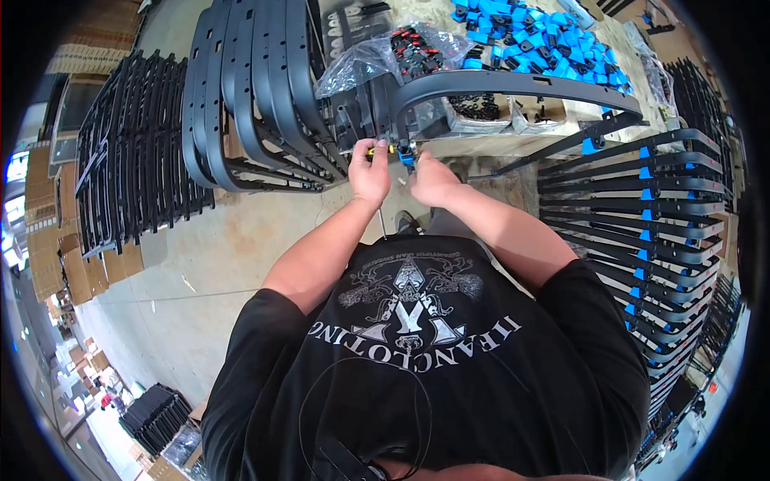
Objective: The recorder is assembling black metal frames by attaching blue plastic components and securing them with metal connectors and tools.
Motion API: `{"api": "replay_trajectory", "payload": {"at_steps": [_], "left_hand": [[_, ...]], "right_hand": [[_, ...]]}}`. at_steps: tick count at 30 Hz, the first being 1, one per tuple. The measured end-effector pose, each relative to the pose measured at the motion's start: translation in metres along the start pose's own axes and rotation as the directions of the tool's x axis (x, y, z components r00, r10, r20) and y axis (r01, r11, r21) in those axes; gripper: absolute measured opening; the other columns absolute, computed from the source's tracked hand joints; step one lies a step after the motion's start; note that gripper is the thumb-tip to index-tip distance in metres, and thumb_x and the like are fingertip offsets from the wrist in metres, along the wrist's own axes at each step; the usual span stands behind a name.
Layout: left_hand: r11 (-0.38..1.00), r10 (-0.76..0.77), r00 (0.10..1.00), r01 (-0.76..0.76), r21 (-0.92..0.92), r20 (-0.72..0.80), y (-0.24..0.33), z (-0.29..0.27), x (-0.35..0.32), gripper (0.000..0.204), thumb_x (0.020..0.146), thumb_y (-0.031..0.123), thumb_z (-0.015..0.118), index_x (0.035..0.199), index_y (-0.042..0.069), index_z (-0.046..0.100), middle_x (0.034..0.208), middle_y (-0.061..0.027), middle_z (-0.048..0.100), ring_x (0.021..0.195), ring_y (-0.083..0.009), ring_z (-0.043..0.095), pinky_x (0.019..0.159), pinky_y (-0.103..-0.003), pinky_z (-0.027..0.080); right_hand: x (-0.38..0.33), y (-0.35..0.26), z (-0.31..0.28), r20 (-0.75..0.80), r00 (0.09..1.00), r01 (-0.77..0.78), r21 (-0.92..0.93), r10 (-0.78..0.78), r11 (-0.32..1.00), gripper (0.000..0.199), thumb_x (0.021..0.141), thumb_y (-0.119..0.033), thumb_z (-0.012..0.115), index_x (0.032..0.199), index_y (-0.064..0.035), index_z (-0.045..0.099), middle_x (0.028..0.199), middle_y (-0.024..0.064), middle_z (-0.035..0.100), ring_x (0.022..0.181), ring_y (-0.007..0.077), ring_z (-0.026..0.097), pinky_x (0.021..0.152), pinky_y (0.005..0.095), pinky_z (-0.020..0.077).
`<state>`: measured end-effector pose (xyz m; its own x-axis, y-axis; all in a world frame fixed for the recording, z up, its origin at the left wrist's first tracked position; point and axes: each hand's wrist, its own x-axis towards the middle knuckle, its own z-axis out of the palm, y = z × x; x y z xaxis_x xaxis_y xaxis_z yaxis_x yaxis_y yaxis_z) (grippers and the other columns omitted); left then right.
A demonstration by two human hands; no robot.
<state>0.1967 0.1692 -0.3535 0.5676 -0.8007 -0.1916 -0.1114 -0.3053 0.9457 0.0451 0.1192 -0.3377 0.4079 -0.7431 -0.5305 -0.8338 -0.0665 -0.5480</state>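
Observation:
My left hand (370, 173) is closed around a tool with a yellow and black handle (392, 149); the tool's exact kind is hard to make out. Just right of it, a blue plastic bracket (407, 157) sits at the lower end of a black, curved metal frame (513, 81). My right hand (434, 183) is beside that bracket, its fingers curled; whatever they grip is hidden. A thin rod (383, 223) shows below my left wrist.
Blue plastic brackets (545, 40) are heaped on the bench, near a clear bag of black and red parts (417, 50). Open boxes of small dark hardware (479, 112) stand in front. Curved black frames (250, 88) crowd the left; frames with blue brackets (642, 228) are stacked right.

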Motion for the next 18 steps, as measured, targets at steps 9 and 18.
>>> {"api": "replay_trajectory", "payload": {"at_steps": [9,18], "left_hand": [[0.97,0.005,0.991,-0.037,-0.242,-0.132,-0.015,-0.002,-0.013,0.076,0.086,0.018,0.075,0.146,0.001,0.032,0.11,-0.0089,0.063,0.091,-0.0172,0.06,0.084,-0.033,0.05],[0.98,-0.109,0.994,0.105,0.167,0.015,-0.072,0.014,-0.016,0.025,0.085,0.027,0.07,0.093,0.004,0.066,0.081,-0.011,0.072,0.075,-0.0246,0.069,0.074,-0.037,0.053]], "right_hand": [[-0.028,0.029,0.04,0.004,0.989,0.137,0.298,-0.144,0.945,0.067,0.085,-0.026,0.065,0.127,0.0142,0.033,0.112,0.0351,0.063,0.108,0.0418,0.066,0.093,0.0443,0.052],[-0.041,-0.003,0.007,0.155,0.988,-0.023,0.221,-0.012,0.975,0.077,0.084,-0.03,0.067,0.131,0.018,0.029,0.115,0.0367,0.063,0.111,0.0437,0.065,0.095,0.045,0.052]]}}
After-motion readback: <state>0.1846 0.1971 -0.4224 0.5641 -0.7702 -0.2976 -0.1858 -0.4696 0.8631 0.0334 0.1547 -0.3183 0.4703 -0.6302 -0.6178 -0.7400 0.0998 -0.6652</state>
